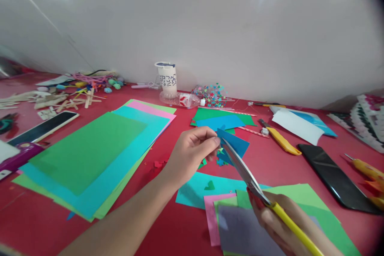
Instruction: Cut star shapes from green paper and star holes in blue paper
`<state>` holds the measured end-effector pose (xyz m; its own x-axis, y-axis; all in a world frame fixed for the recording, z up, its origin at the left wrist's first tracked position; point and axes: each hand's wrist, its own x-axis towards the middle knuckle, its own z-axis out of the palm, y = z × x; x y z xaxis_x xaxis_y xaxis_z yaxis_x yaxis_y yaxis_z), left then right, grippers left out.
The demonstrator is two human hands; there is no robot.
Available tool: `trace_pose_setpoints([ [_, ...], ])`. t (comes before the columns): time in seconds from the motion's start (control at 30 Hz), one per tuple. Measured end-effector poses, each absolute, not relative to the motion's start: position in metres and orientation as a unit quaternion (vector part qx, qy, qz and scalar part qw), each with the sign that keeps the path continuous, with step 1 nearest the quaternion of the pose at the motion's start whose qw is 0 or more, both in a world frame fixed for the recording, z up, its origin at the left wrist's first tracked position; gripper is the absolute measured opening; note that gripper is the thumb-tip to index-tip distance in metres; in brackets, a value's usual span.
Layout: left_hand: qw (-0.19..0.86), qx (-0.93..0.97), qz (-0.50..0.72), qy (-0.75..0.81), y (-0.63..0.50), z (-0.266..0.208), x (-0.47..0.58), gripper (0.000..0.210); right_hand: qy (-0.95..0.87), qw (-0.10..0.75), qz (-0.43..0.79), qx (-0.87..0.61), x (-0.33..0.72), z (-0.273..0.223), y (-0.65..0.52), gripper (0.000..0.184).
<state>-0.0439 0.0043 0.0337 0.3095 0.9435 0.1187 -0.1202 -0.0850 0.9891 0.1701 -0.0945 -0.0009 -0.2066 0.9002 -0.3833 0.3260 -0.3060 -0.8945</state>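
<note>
The pair of scissors with long metal blades and a yellow handle (244, 170) points forward and to the left, its long axis slanting from the near right toward the middle of the table. The right hand (274, 224) is curled around the handle, at the near end of the scissors. At the tips of the scissors, the small angular piece of dark-blue paper (238, 143) is pinched between the thumb and bent fingers of the left hand (192, 148). One blade crosses the face of this paper, with its tip close to the left fingertips; whether the paper sits between both blades is hard to tell.

Under the scissors lies a loose pile of turquoise, pink, green and greyish-purple sheets (249, 226) on the red tabletop (171, 224). Left of the scissors is a larger stack of rectangular green, turquoise and pink sheets (90, 148). Right of them lie a yellow utility knife (283, 140) and a black phone (336, 180).

Well beyond the scissors, a white cup with dark lettering (168, 82) stands upright, a dark-blue strip across its rim; its inside is hidden. Also beyond the scissors, a clear plastic bottle with a white cap (189, 100) lies on its side, just beside clear plastic packaging filled with multicoloured stars (214, 94).
</note>
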Motion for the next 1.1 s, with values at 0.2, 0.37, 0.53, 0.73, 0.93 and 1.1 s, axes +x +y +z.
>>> trace_pose_setpoints([
  [0.2, 0.572, 0.573, 0.458, 0.367, 0.0042, 0.033, -0.0441, 0.017, -0.557, 0.245, 0.575, -0.547, 0.1745, -0.0031, -0.0918, 0.063],
  [0.37, 0.583, 0.574, 0.451, 0.356, 0.0031, 0.0326, -0.0421, 0.016, -0.568, 0.259, 0.576, -0.527, 0.1748, -0.0062, -0.0917, 0.058],
  [0.53, 0.585, 0.565, 0.454, 0.364, 0.0023, 0.0334, -0.0405, 0.016, -0.555, 0.247, 0.575, -0.548, 0.1744, -0.002, -0.0924, 0.06],
  [0.73, 0.579, 0.561, 0.454, 0.379, 0.002, 0.0332, -0.0398, 0.017, -0.499, 0.253, 0.591, -0.581, 0.1753, -0.0013, -0.0948, 0.059],
  [0.93, 0.581, 0.562, 0.452, 0.377, 0.0024, 0.0335, -0.0405, 0.018, -0.494, 0.253, 0.585, -0.592, 0.1744, -0.0011, -0.0941, 0.059],
  [1.1, 0.597, 0.548, 0.45, 0.376, 0.0006, 0.0328, -0.0377, 0.017, -0.536, 0.267, 0.584, -0.549, 0.1728, -0.004, -0.0912, 0.059],
])
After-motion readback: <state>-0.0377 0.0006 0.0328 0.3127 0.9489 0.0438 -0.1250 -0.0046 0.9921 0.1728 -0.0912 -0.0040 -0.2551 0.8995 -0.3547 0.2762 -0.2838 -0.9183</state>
